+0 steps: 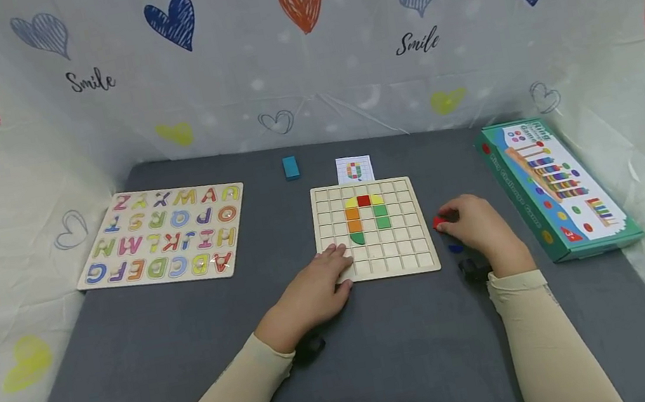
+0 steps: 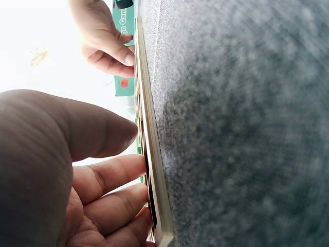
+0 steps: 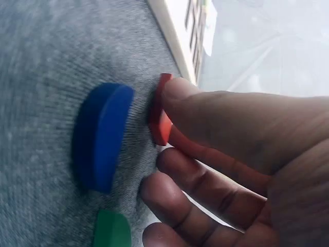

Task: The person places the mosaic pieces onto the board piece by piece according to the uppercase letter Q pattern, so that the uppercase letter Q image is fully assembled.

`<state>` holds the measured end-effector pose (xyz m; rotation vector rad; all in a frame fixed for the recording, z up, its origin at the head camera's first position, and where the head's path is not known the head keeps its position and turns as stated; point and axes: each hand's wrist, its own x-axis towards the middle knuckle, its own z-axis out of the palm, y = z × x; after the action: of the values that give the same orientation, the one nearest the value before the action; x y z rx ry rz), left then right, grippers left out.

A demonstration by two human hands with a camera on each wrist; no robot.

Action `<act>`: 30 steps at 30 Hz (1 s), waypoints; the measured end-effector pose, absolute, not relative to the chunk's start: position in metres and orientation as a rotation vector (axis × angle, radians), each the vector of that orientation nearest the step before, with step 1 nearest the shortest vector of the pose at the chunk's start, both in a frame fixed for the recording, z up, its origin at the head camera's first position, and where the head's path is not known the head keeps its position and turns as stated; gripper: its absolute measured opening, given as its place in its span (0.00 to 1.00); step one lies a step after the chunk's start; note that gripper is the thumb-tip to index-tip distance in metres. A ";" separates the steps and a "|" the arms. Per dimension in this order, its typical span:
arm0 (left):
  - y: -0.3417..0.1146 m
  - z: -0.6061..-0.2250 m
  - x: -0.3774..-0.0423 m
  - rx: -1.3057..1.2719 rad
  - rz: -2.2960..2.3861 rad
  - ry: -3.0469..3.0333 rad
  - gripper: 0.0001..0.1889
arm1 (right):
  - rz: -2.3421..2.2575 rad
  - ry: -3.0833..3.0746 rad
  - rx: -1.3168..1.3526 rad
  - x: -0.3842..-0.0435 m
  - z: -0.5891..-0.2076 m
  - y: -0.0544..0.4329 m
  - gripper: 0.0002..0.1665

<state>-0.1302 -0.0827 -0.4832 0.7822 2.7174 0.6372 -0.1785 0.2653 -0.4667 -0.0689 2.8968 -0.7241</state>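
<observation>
A square wooden grid board (image 1: 393, 264) lies on the table, with yellow, red, orange and green pieces set in its upper cells in an arch. My left hand (image 1: 318, 289) rests on the board's lower left edge, its fingers extended over the wood. To the right of the board, my right hand (image 1: 481, 231) pinches a small red block (image 3: 160, 110) between thumb and fingers, close over the cloth. Beside it lie a blue half-round piece (image 3: 104, 136) and a green piece (image 3: 111, 230), seen in the right wrist view.
A pattern card (image 1: 354, 168) sits at the board's far edge, and a blue box-shaped piece (image 1: 291, 168) lies farther left. An alphabet board (image 1: 162, 238) is on the left of the grey table (image 1: 197, 371). At the right lies a green game box (image 1: 564, 189).
</observation>
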 end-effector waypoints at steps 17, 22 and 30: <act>-0.085 -0.483 -0.129 0.793 0.646 2.719 0.26 | -0.887 2.969 -0.021 -0.177 -0.449 0.235 0.06; -0.086 -0.483 -0.129 0.786 0.639 2.718 0.26 | -0.942 2.951 -0.171 -0.185 -0.445 0.196 0.04; -0.085 -0.482 -0.130 0.794 0.656 2.705 0.26 | -0.870 2.877 -0.369 -0.193 -0.457 0.157 0.01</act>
<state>-0.1298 -0.0852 -0.4821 0.7944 2.7052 0.6562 -0.1931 0.1566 -0.4573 -0.3692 2.8768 -0.8699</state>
